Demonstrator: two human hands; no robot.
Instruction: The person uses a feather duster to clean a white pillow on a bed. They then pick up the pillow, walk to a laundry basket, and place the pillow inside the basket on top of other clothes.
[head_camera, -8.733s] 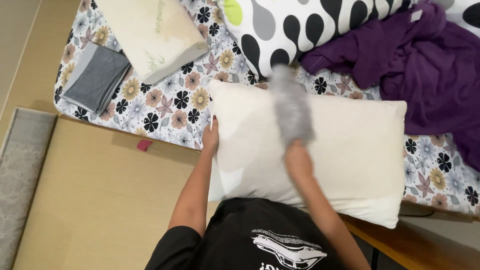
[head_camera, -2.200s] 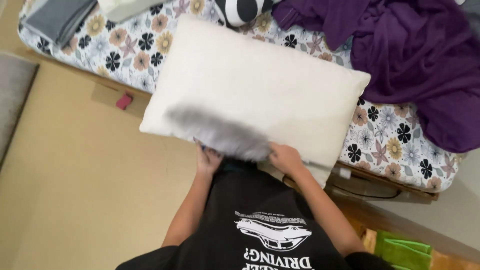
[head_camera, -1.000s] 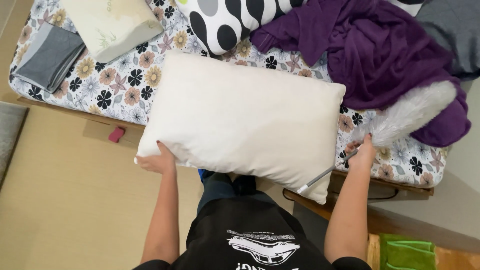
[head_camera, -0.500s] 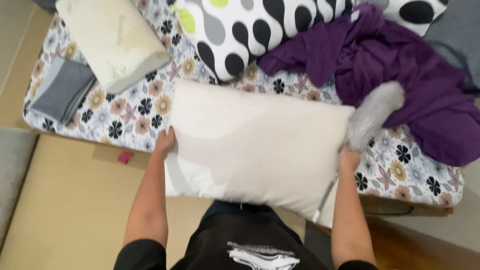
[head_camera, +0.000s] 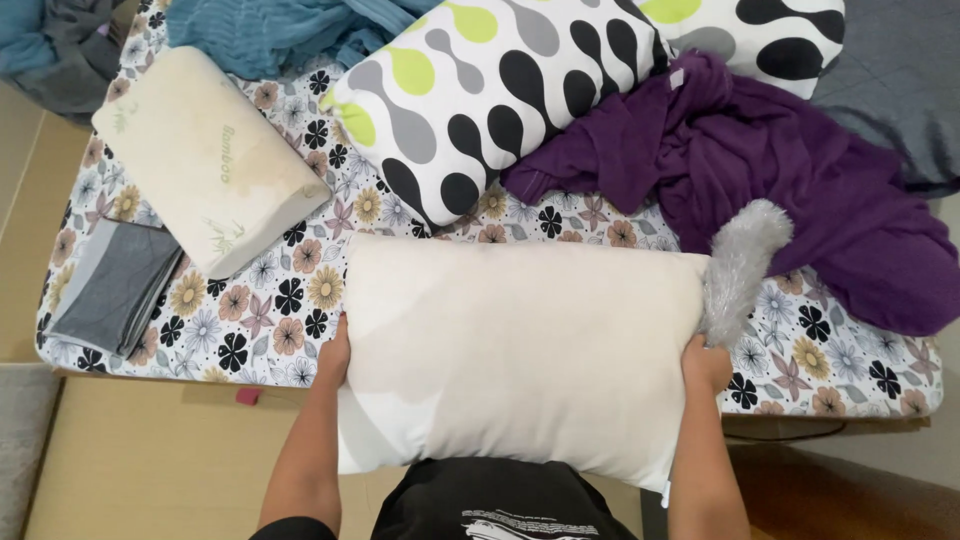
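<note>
The cream pillow (head_camera: 520, 355) sits at the centre of the frame, held flat by its two short ends over the near edge of the bed (head_camera: 270, 310) — half a second ago it lay a little higher in view and tilted, now its top edge runs nearly level. The left hand (head_camera: 335, 355) grips the pillow's left end, fingers tucked behind it. The right hand (head_camera: 707, 365) clasps the right end and also holds the grey fluffy duster (head_camera: 742, 265), which stands up from the fist toward the purple blanket (head_camera: 800, 190); earlier the duster leaned further right, higher in the frame. At upper left the contoured foam pillow (head_camera: 205, 160) and, below it, the folded grey cloth (head_camera: 120, 285) lie on the floral sheet as before — the spotted pillow (head_camera: 500, 90) fills the top centre.
</note>
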